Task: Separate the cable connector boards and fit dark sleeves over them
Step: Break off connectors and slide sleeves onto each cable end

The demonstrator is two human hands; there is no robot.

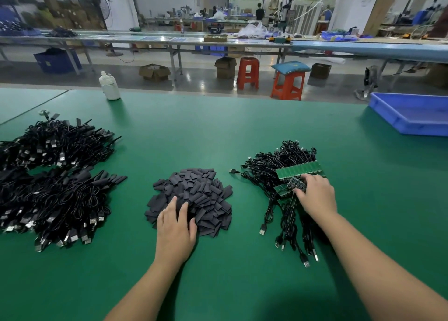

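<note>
Green board strip [300, 171] w/ cables, on mat at right; right hand [315, 193] lies on it, fingers curled, grip unclear. Left hand [175, 226] spread flat on sleeve pile [194, 197], centre. Risk: tangled cables [288, 214] drag along when a board is snapped off.

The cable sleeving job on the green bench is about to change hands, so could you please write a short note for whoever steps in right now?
Left hand: lies on the near edge of the pile of dark sleeves; whether it pinches one cannot be seen.
Right hand: on the green connector boards atop the unsleeved cable bundle, fingers curled at a board.
Done: two heaps of sleeved cables on the left of the green table.
Left: separate the joined boards on the right bundle and sleeve each.
Blue tray sits far right.
</note>
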